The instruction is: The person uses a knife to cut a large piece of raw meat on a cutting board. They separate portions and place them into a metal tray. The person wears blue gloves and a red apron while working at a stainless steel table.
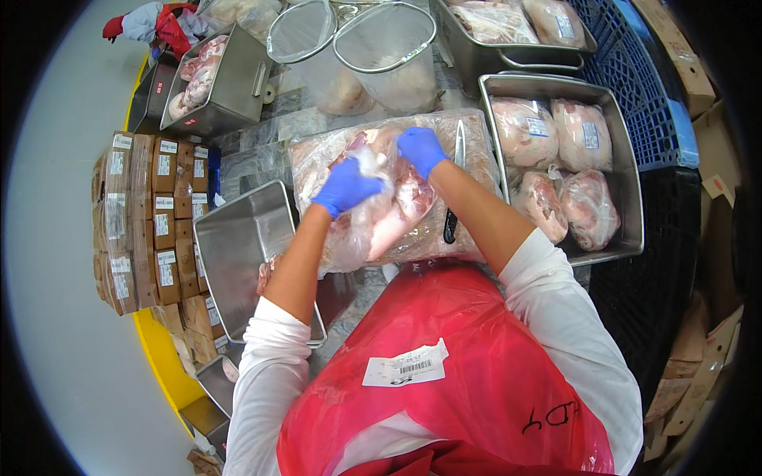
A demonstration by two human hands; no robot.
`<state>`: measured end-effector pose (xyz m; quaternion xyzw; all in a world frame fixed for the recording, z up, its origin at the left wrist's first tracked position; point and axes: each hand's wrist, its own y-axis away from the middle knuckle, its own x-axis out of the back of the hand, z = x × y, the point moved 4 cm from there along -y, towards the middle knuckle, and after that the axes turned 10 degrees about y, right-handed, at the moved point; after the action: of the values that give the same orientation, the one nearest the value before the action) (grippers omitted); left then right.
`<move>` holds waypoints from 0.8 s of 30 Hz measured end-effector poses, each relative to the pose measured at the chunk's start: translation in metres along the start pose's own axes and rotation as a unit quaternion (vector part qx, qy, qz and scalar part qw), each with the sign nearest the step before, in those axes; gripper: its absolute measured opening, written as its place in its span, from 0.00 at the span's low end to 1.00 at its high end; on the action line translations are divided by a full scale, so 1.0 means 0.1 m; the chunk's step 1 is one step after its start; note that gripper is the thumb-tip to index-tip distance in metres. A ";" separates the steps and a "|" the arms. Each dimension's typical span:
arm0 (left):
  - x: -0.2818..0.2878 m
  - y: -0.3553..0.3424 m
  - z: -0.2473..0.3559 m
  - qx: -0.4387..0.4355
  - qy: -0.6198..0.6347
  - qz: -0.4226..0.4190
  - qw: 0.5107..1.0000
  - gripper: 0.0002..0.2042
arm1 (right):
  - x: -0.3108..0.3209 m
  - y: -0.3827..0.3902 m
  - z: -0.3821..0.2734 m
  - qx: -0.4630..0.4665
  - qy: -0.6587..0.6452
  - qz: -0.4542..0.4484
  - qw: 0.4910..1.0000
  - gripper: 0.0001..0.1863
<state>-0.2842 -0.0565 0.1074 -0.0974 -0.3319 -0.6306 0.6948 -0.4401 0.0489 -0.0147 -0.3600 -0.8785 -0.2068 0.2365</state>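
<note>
My left hand [346,186], in a blue glove, is closed on crumpled clear-white plastic wrap [370,208] lying over a large piece of pale pink and red raw meat [403,222]. My right hand [421,151], also gloved, has its fingers curled in at the upper right of the meat; what exactly they grip is hidden. The meat lies on a plastic-covered slab [479,190] in front of me. A knife [449,225] with a black handle lies lengthwise just right of the meat, blade pointing away from me.
A steel tub [623,206] of bagged meat stands right, another [230,246] left. Behind are two mesh-bag hoops [385,20], further meat trays [238,95] and a blue plastic crate [615,63]. Stacked cardboard boxes [165,222] line the left; more cardboard [706,365] is at the right.
</note>
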 end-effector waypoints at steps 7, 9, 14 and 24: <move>-0.37 0.04 0.14 0.029 -0.233 0.181 0.955 0.20 | -0.04 -0.08 0.22 0.056 0.072 -0.026 0.995 0.15; -0.29 0.06 -0.07 0.048 -0.167 0.232 0.957 0.19 | 0.02 0.11 0.09 -0.037 -0.140 -0.074 0.987 0.14; -0.01 0.04 -0.57 0.001 0.096 0.213 0.972 0.15 | 0.17 0.45 -0.22 -0.026 -0.231 -0.077 0.970 0.17; 0.13 0.02 -0.60 0.083 0.448 0.172 0.873 0.12 | 0.08 0.72 -0.62 0.295 0.182 0.028 0.938 0.19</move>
<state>-0.2621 -0.0997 0.0698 0.1982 -0.0147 -0.4472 0.8721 -0.3759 0.0673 0.0529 -0.2544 -0.8318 0.0063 0.4933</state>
